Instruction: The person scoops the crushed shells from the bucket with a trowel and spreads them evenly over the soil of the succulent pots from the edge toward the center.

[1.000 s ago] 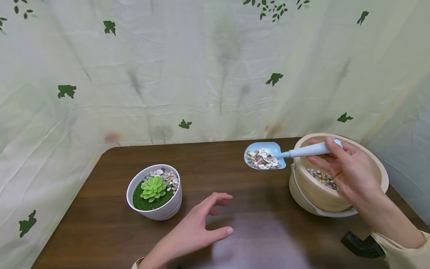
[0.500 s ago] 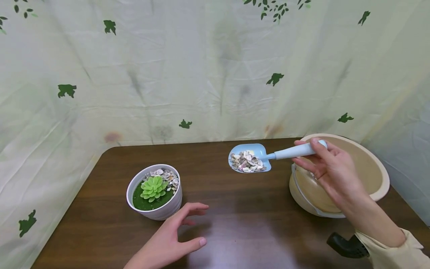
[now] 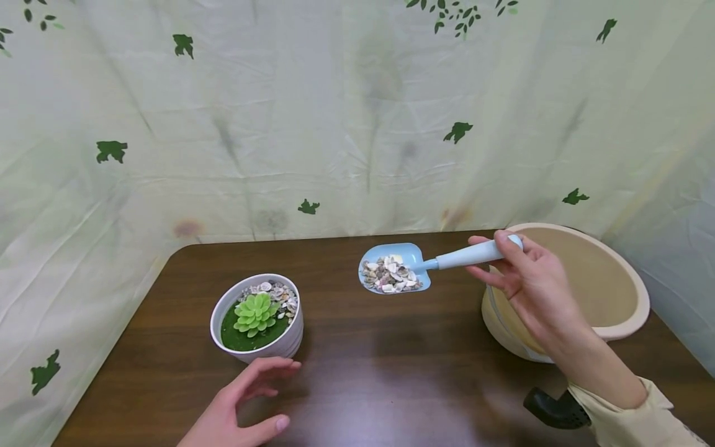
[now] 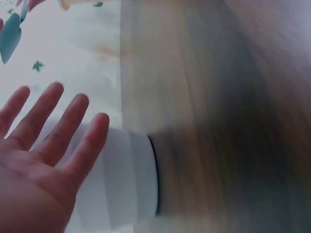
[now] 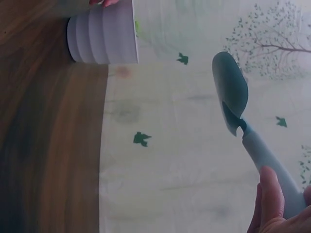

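My right hand (image 3: pixel 533 288) grips the pale handle of a light blue scoop (image 3: pixel 475 254) held above the table. Small shells and pebbles (image 3: pixel 391 274) fill the scoop's blade. In the right wrist view the scoop (image 5: pixel 231 87) shows its underside. My left hand (image 3: pixel 240 403) is in front of a white ribbed pot (image 3: pixel 285 344), fingers spread and relaxed, holding nothing. Inside the pot, a green succulent (image 3: pixel 256 314) sits on green moss, with shells along the back right. The left wrist view shows the left palm (image 4: pixel 43 160) overlapping the pot's side (image 4: pixel 131 179).
A large cream bucket (image 3: pixel 639 310) stands at the right, partly behind my right forearm. A black curved object (image 3: pixel 555 410) shows by the right sleeve. A leaf-patterned curtain (image 3: pixel 357 124) hangs behind the brown table (image 3: pixel 368 372).
The right hand has carried the filled scoop leftward, away from over the bucket. My left hand has moved left and toward the person, nearer the pot's front.
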`<action>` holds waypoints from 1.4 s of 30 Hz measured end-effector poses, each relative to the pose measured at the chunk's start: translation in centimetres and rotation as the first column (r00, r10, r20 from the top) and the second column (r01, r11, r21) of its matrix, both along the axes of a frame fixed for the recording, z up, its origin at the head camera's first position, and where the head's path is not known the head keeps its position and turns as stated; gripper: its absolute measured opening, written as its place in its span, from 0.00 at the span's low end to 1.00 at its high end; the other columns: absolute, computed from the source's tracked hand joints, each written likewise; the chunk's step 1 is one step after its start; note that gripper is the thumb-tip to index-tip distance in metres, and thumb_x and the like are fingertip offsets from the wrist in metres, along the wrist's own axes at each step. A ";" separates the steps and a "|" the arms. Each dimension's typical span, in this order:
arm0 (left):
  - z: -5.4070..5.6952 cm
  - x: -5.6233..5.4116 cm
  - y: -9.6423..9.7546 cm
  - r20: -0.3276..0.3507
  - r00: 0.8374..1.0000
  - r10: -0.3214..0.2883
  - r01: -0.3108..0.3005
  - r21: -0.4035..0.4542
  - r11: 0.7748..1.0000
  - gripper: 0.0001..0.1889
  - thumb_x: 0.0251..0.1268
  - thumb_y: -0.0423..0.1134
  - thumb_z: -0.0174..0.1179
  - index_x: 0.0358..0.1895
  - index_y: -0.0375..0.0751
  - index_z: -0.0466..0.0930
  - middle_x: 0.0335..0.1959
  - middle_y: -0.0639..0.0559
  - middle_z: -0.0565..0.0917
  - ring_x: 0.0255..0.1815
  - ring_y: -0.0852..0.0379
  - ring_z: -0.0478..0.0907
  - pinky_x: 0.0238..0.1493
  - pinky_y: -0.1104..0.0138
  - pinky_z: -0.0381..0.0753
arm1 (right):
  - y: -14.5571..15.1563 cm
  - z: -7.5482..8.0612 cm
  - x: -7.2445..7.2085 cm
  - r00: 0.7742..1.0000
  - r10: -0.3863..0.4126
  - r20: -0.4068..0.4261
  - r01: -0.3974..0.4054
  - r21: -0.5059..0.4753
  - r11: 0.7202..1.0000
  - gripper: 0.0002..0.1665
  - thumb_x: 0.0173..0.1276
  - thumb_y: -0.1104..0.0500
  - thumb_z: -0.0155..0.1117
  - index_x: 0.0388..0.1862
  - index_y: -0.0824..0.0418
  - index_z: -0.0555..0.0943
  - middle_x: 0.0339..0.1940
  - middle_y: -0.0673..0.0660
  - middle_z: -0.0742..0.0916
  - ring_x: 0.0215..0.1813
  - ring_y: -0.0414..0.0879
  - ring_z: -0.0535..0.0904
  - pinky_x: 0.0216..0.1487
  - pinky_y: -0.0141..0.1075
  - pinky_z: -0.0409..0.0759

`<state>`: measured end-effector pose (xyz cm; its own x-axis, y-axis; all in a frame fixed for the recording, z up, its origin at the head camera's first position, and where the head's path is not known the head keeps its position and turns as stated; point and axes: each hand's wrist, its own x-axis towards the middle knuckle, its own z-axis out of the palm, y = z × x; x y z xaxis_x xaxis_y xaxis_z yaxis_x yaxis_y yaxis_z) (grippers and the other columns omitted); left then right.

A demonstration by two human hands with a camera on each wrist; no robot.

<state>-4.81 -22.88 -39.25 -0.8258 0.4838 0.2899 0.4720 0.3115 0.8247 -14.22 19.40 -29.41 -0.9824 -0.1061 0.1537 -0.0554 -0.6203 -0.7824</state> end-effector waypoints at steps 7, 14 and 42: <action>0.1 1.4 -3.0 0.025 0.985 0.170 -0.168 -0.067 0.984 0.25 0.60 0.27 0.66 0.61 0.45 0.74 0.55 0.49 0.82 0.55 0.58 0.79 0.49 0.66 0.79 | -1.2 -0.4 -0.2 1.000 0.000 -0.012 0.001 0.033 0.999 0.07 0.75 0.65 0.55 0.35 0.66 0.76 0.40 0.59 0.83 0.53 0.52 0.83 0.50 0.50 0.78; 0.4 1.3 -6.0 -0.020 0.939 0.345 -0.344 -0.124 0.931 0.23 0.59 0.26 0.67 0.58 0.42 0.75 0.51 0.49 0.84 0.49 0.61 0.81 0.44 0.71 0.78 | -2.5 -0.6 -0.6 1.000 0.004 0.006 -0.004 0.064 0.998 0.06 0.75 0.64 0.56 0.36 0.66 0.76 0.43 0.61 0.87 0.50 0.51 0.84 0.50 0.50 0.78; 1.0 -4.4 -7.2 0.260 0.938 0.231 -0.291 0.226 0.929 0.42 0.65 0.21 0.56 0.78 0.48 0.49 0.72 0.50 0.59 0.69 0.72 0.60 0.57 0.78 0.68 | -9.7 -3.4 -2.4 0.994 -0.005 0.108 -0.010 0.135 0.991 0.10 0.72 0.62 0.63 0.38 0.65 0.71 0.43 0.61 0.88 0.44 0.50 0.85 0.49 0.52 0.79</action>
